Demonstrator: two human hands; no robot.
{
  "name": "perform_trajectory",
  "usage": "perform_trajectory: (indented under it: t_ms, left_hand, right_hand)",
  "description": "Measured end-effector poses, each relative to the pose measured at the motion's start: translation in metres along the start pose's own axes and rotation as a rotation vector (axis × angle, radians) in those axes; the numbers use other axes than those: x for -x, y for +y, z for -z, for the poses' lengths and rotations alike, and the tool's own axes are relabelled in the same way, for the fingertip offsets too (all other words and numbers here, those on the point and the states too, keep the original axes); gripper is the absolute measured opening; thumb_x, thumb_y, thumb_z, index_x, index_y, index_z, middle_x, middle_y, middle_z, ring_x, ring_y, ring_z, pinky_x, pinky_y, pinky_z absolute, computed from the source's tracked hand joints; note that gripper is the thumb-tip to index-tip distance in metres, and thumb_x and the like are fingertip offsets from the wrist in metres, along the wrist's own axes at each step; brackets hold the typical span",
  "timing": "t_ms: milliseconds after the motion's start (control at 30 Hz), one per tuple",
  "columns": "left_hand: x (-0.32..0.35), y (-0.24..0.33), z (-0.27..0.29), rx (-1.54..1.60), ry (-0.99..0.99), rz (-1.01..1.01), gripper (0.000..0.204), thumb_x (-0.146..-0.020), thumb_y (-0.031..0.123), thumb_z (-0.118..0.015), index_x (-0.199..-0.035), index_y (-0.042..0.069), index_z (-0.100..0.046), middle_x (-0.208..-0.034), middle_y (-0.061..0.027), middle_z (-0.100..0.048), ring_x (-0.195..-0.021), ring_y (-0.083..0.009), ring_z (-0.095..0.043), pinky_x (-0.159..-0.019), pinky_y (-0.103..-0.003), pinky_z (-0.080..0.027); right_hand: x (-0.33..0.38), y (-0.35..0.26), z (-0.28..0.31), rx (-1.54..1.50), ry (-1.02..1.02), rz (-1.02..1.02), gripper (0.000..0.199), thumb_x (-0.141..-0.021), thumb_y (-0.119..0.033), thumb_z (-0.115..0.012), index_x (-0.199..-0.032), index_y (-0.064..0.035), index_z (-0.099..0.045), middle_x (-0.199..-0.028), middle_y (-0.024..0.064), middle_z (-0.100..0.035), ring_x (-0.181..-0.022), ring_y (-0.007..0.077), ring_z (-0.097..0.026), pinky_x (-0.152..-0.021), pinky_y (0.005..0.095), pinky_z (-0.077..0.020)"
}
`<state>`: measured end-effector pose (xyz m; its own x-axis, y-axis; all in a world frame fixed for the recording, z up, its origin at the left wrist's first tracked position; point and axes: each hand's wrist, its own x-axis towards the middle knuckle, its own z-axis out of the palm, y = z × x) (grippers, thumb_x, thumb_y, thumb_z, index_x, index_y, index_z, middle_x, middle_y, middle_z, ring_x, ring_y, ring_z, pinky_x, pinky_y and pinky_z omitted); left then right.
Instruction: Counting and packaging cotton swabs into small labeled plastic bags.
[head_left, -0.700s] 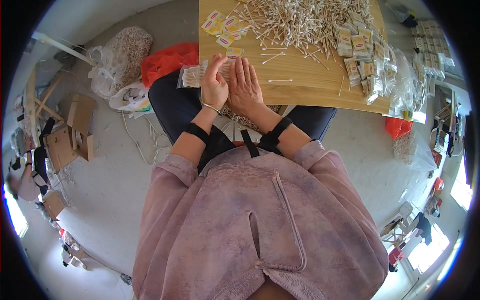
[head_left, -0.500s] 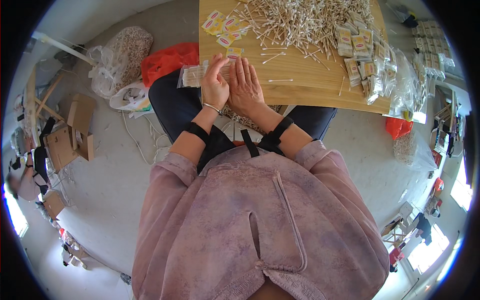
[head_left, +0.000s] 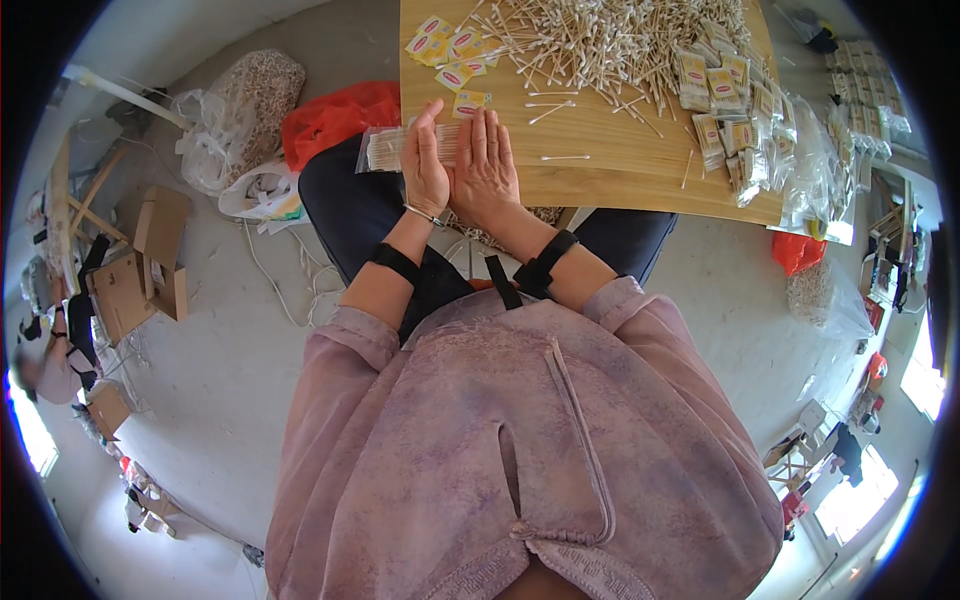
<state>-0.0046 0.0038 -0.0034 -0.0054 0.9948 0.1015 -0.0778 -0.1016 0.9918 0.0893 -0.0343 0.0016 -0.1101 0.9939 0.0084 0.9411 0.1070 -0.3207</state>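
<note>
At the table's near left edge lies a clear plastic bag of cotton swabs (head_left: 384, 152), its left end sticking out past the edge. My left hand (head_left: 426, 172) stands on its side across this bag, fingers stretched out. Close against it, my right hand (head_left: 484, 172) lies flat with its back up and fingers straight, covering the bag's right end. What is under the palms is hidden. Just beyond my fingertips is a yellow and white card (head_left: 470, 104), with several similar cards (head_left: 460, 45) farther off. A single cotton swab (head_left: 565, 157) lies to the right.
A big heap of loose cotton swabs (head_left: 610, 40) covers the far part of the wooden table (head_left: 600, 185). Filled swab packets (head_left: 715, 85) are piled at the right. A red plastic bag (head_left: 335, 122) and a full sack (head_left: 262, 100) stand left of the table.
Both hands have shifted very slightly left, with my right hand lying a little flatter. The bag of swabs has hardly moved.
</note>
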Motion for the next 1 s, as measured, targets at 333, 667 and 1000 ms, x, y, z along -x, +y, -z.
perform_trajectory:
  t_ms: [333,667,1000]
  left_hand:
    - [0.0003,0.0006,0.0017,-0.131,-0.050,-0.061,0.036,-0.099,0.019,-0.038,-0.127,-0.001,-0.049,-0.134,-0.0170,-0.047,-0.128,-0.0262,-0.041,-0.106,-0.035,-0.033]
    - [0.0000,-0.0023,-0.0047,-0.476,0.022,-0.148,0.051,-0.075,-0.020,-0.031,-0.115,-0.001,-0.057,-0.123,-0.0190,-0.056,-0.122,-0.0284,-0.049,-0.101,-0.036,-0.042]
    - [-0.0013,-0.0022,0.0024,0.204,0.028,0.135,0.039,-0.099,0.021,-0.037,-0.129,-0.003,-0.047,-0.134,-0.0152,-0.047,-0.128,-0.0210,-0.039,-0.109,-0.034,-0.027]
  right_hand:
    - [0.0029,0.0079,-0.0016,0.034,0.025,0.079,0.069,-0.090,-0.035,-0.036,-0.137,0.0117,-0.022,-0.147,0.0285,-0.016,-0.140,0.0390,-0.011,-0.114,0.0457,-0.0064]
    - [0.0035,0.0100,0.0048,-0.001,-0.003,0.088,0.069,-0.088,-0.033,-0.037,-0.138,0.0114,-0.021,-0.147,0.0289,-0.016,-0.140,0.0392,-0.010,-0.114,0.0455,-0.0054]
    - [0.0020,0.0034,0.0028,0.002,0.014,0.057,0.073,-0.089,-0.040,-0.037,-0.138,0.0122,-0.020,-0.147,0.0283,-0.016,-0.139,0.0392,-0.010,-0.114,0.0455,-0.0061]
